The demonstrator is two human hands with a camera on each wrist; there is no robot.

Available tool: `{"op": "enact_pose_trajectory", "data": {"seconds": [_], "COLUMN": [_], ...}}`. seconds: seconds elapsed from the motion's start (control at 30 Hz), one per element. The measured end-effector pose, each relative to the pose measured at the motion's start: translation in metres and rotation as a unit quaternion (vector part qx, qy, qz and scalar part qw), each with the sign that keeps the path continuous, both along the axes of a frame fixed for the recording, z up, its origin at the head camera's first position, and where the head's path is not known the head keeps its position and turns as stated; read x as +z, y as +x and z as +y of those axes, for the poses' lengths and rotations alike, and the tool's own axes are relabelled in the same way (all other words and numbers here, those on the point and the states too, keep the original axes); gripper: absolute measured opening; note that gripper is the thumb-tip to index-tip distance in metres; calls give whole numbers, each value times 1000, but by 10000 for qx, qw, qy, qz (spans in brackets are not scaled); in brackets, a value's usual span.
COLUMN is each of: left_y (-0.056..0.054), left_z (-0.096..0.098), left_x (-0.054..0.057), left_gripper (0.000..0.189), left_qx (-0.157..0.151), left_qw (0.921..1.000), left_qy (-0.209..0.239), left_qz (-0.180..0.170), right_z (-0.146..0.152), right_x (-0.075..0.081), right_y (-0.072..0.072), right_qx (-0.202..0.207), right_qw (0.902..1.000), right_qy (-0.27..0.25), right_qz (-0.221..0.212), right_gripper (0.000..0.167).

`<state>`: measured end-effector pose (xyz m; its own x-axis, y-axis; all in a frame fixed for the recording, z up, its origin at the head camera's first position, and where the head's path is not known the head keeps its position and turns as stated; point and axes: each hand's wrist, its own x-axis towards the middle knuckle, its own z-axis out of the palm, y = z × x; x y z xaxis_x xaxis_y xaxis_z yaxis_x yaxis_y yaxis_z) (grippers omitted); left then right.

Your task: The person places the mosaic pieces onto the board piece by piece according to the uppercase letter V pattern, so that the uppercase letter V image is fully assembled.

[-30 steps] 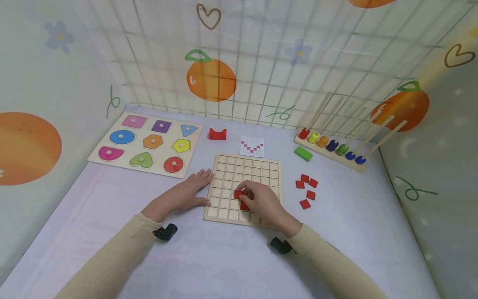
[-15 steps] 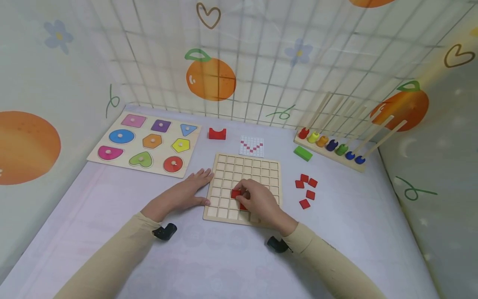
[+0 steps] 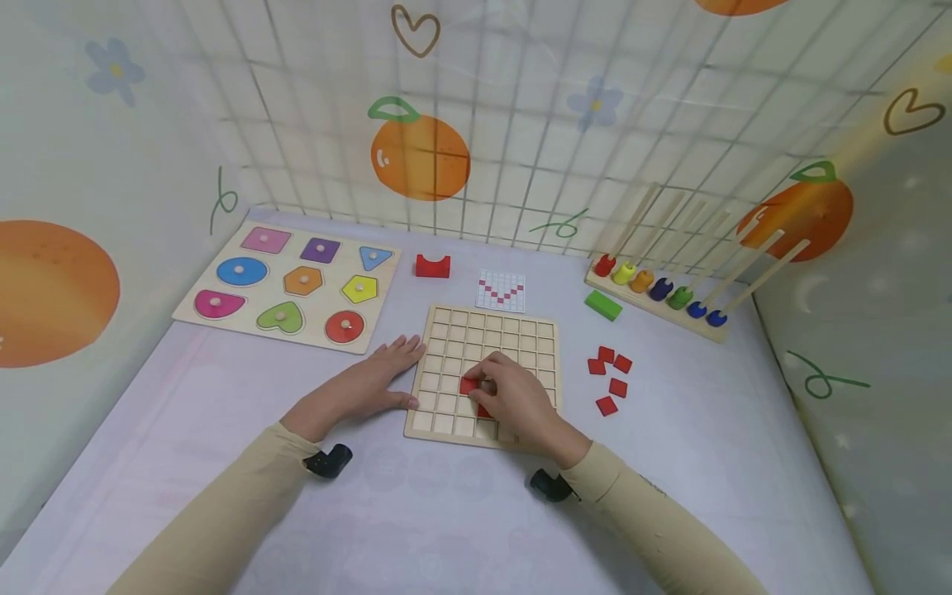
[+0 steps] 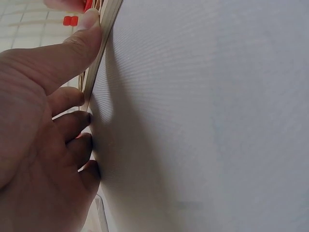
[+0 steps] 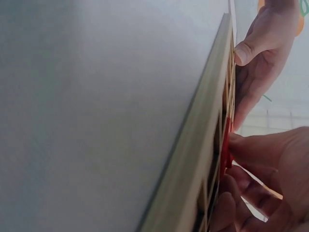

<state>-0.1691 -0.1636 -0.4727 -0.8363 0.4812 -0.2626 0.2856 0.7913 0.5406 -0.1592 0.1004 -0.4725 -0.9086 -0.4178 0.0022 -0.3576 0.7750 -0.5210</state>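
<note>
A wooden grid board (image 3: pixel 446 347) with square cells lies mid-table. My left hand (image 3: pixel 375 376) rests along its left edge, fingers spread straight, the thumb on the rim in the left wrist view. Over the board's lower middle, my right hand (image 3: pixel 516 397) pinches a red square tile (image 3: pixel 468 386) between thumb and fingers, low at the cells. A second red tile (image 3: pixel 484 411) sits in a cell just below, partly covered by that hand. In the right wrist view, the thumb (image 5: pixel 241 145) is right at the red pieces on the board. Several loose red tiles (image 3: pixel 618 387) lie to the right.
Behind the board lies a pattern card (image 3: pixel 502 291) with a red V, beside a red notched block (image 3: pixel 433 266). A shape puzzle (image 3: pixel 297 285) is at back left. At right stand a green block (image 3: pixel 603 305) and a peg rack (image 3: pixel 662 302) with coloured rings.
My right hand has shifted slightly left over the board with the red tile, then stayed almost still. The left hand keeps its place at the edge.
</note>
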Motion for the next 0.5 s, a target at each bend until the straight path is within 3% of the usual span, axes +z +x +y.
{"op": "enact_pose_trajectory", "data": {"seconds": [0.3,0.5], "left_y": [1,0], "left_z": [1,2], "left_x": [3,2], "left_gripper": [93,93], "left_qx": [6,17], "left_qw": [10000,10000], "left_qy": [-4,-58], "left_qz": [-42,-37], "right_z": [1,1], "right_x": [0,0], "right_y": [0,0], "right_qx": [79,53], "right_qw": [9999,10000], "right_qy": [-1,-54], "right_qz": [144,-17], "right_gripper": [22,23]}}
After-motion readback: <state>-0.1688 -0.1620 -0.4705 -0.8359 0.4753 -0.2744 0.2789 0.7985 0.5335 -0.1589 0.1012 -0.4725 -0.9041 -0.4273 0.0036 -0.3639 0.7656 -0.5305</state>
